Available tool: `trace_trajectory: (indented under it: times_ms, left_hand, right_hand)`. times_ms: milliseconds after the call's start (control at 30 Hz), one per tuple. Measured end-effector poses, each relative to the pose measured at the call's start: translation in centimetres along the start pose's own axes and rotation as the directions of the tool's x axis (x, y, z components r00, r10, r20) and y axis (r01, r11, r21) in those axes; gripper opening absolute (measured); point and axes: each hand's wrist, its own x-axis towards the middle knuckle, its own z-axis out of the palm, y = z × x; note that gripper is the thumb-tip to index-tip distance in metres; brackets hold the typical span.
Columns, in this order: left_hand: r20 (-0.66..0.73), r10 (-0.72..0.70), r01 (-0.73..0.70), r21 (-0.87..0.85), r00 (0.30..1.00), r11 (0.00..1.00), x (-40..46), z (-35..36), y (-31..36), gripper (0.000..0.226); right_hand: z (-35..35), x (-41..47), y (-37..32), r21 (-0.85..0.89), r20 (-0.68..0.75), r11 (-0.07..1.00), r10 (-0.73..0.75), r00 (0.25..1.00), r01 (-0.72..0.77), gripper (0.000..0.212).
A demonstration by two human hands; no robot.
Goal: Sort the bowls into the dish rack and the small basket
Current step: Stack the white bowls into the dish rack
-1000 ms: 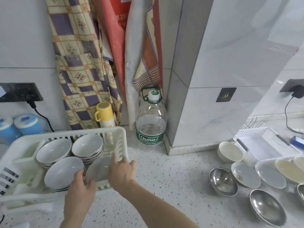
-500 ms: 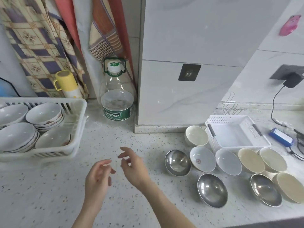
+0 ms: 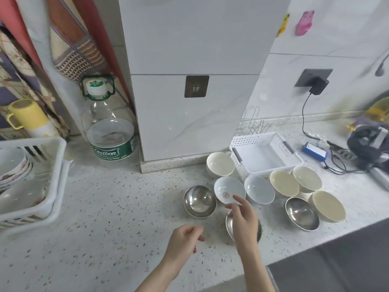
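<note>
White dish rack (image 3: 52,165) sat at far left, already loaded: stacked white bowls (image 3: 12,167) inside, only part of it in frame. That share looked done. Water bottle (image 3: 110,131) and yellow mug (image 3: 27,114) stood behind it, not part of the job.

Left hand (image 3: 183,239) hovered over bare counter (image 3: 105,218), fingers loosely curled, holding nothing. Right hand (image 3: 244,220) was reaching over a steel bowl, fingers extended, tips at the near rim of the white bowl with the red mark (image 3: 228,189). Couldn't tell if contact was made; nothing gripped.

Still loose on the counter, roughly nine bowls:
- steel bowl (image 3: 199,201) just left of the marked one
- steel bowl under the right hand (image 3: 230,224), mostly hidden
- cream bowl (image 3: 220,165) beside the basket
- plain white bowl (image 3: 259,189)
- three cream bowls (image 3: 284,183), clustered
- another steel bowl (image 3: 302,213)

Small basket (image 3: 263,152) behind them held nothing visible.

Judgement: rack portion well along, basket portion not started, most of the sorting left. Marked bowl looked like the next pick.
</note>
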Motion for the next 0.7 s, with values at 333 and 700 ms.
trace_trajectory:
  times_ms: [333, 700]
  left_hand:
    - [-0.009, -0.130, 0.129, 0.179, 0.991, 0.975, 5.5, 8.6, 1.7, 0.013]
    - [-0.208, -0.259, 0.271, 0.033, 0.943, 0.962, 11.2, 13.1, 3.9, 0.032]
  right_hand:
    - [-9.3, 7.2, 3.4, 0.062, -0.185, 0.959, 0.283, 0.941, -0.277, 0.019]
    - [-11.8, 16.2, 5.5, -0.149, 0.102, 0.822, 0.565, 0.819, -0.549, 0.023]
